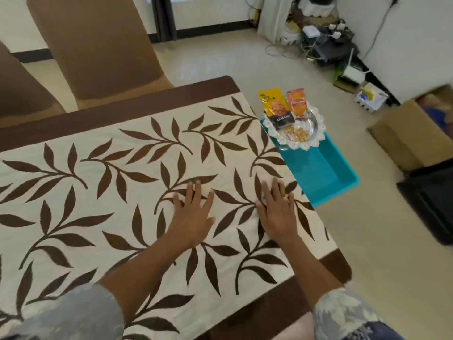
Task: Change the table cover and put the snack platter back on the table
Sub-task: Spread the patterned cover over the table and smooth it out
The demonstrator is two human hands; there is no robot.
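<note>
Now the left grip [193, 214] and right grip [275, 209], wide and empty, smooth the cover [98, 192]; next, I think, fetch the platter [294, 130] ahead-right.

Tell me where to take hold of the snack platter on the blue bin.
Grip the snack platter by its scalloped rim on the left and right sides at once, reaching in from the near side. Two packets stand upright at its far edge and loose nuts lie inside, so it is probably best kept level.

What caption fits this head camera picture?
Left hand and right hand flat on the leaf-print table cover; snack platter on a teal bin.
</note>
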